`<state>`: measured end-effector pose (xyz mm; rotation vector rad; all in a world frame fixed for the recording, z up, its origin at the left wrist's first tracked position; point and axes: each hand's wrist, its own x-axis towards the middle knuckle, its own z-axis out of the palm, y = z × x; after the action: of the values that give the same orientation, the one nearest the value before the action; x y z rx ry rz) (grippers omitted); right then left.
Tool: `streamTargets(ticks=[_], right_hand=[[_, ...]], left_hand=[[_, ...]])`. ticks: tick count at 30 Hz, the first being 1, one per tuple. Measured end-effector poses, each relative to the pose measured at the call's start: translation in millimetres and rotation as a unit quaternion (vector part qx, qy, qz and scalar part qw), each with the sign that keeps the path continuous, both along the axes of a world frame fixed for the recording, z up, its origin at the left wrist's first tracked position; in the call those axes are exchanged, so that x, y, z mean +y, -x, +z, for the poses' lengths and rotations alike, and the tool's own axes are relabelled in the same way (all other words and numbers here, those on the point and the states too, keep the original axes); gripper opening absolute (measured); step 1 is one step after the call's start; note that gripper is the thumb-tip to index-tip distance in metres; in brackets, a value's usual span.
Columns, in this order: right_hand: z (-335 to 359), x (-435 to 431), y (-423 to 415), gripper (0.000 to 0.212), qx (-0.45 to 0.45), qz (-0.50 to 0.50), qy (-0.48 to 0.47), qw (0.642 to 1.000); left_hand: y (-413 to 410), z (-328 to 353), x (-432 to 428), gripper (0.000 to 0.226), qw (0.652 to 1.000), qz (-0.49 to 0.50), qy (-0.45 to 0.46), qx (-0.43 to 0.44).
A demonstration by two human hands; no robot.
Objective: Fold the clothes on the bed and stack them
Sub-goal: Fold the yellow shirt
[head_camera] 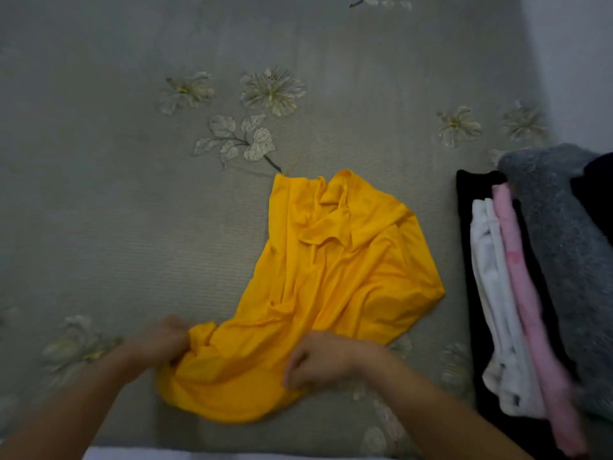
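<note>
A crumpled yellow shirt [335, 270] lies unfolded on the bed, its collar end far from me and its hem near me. My left hand [162, 343] grips the hem's left corner. My right hand [318, 358] grips the hem further right, fingers curled into the cloth. At the right stands a stack of folded clothes [517, 293]: a black piece at the bottom, then white, pink and a grey fleece piece on top, with something dark at the far right edge.
The bed [132, 194] has a grey-green cover with embroidered pale flowers. A white wall [574, 61] runs along the right. A white strip [139, 454] shows along the bed's near edge.
</note>
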<state>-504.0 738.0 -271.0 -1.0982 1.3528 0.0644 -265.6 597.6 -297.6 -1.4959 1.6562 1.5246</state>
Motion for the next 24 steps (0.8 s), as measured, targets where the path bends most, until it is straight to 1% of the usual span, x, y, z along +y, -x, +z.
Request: streamTargets(ticks=[1, 2, 3, 4, 6, 7, 9, 10, 11, 12, 13, 14, 15, 16, 18, 19, 20, 21, 22, 24], right_hand=[[4, -6, 11, 0.021, 0.035, -0.039, 0.048, 0.997], [8, -12, 26, 0.019, 0.089, -0.092, 0.103, 0.986], [11, -18, 43, 0.018, 0.149, -0.149, 0.152, 0.966], [13, -23, 60, 0.02, 0.209, -0.201, 0.189, 0.938], [7, -31, 91, 0.036, 0.304, -0.256, 0.228, 0.889], [2, -34, 104, 0.048, 0.34, -0.258, 0.225, 0.876], [-7, -37, 117, 0.072, 0.398, -0.213, 0.175, 0.875], [-11, -37, 119, 0.076, 0.418, -0.182, 0.143, 0.878], [-16, -36, 119, 0.07, 0.431, -0.156, 0.123, 0.88], [-20, -36, 118, 0.057, 0.435, -0.148, 0.124, 0.879], [-21, -38, 119, 0.043, 0.427, -0.166, 0.146, 0.877], [-19, -43, 122, 0.032, 0.403, -0.22, 0.18, 0.87], [-13, -49, 127, 0.025, 0.364, -0.297, 0.223, 0.854], [-3, -54, 133, 0.021, 0.321, -0.382, 0.258, 0.827], [27, -65, 151, 0.021, 0.242, -0.546, 0.293, 0.747], [40, -68, 158, 0.027, 0.21, -0.604, 0.305, 0.706], [50, -68, 163, 0.034, 0.194, -0.63, 0.32, 0.681], [57, -66, 164, 0.038, 0.192, -0.63, 0.339, 0.672], [62, -62, 163, 0.038, 0.203, -0.614, 0.353, 0.676], [65, -45, 156, 0.029, 0.231, -0.592, 0.362, 0.682]], left_hand=[[-11, -3, -4, 0.014, 0.997, -0.067, 0.003, -0.035], [-18, -6, -8, 0.015, 0.99, -0.116, 0.025, -0.075], [-22, -10, -14, 0.018, 0.979, -0.15, 0.074, -0.12], [-22, -11, -21, 0.019, 0.966, -0.156, 0.128, -0.16], [-14, -8, -35, 0.019, 0.947, -0.11, 0.228, -0.199], [-7, -3, -40, 0.021, 0.936, -0.084, 0.278, -0.198], [8, 7, -46, 0.032, 0.915, -0.045, 0.361, -0.171], [15, 11, -47, 0.038, 0.907, -0.036, 0.392, -0.152], [23, 16, -48, 0.04, 0.899, -0.036, 0.415, -0.131], [30, 22, -48, 0.041, 0.892, -0.049, 0.435, -0.114], [35, 27, -48, 0.041, 0.883, -0.067, 0.453, -0.103], [38, 32, -50, 0.041, 0.871, -0.082, 0.474, -0.096], [38, 39, -53, 0.04, 0.861, -0.092, 0.491, -0.092], [35, 45, -56, 0.039, 0.854, -0.1, 0.503, -0.084], [23, 56, -61, 0.038, 0.852, -0.103, 0.508, -0.07], [17, 61, -61, 0.037, 0.862, -0.095, 0.494, -0.066], [14, 65, -58, 0.034, 0.876, -0.086, 0.472, -0.059], [14, 66, -52, 0.03, 0.893, -0.079, 0.44, -0.048], [18, 66, -45, 0.028, 0.913, -0.076, 0.399, -0.029], [26, 64, -26, 0.023, 0.954, -0.076, 0.289, 0.02]])
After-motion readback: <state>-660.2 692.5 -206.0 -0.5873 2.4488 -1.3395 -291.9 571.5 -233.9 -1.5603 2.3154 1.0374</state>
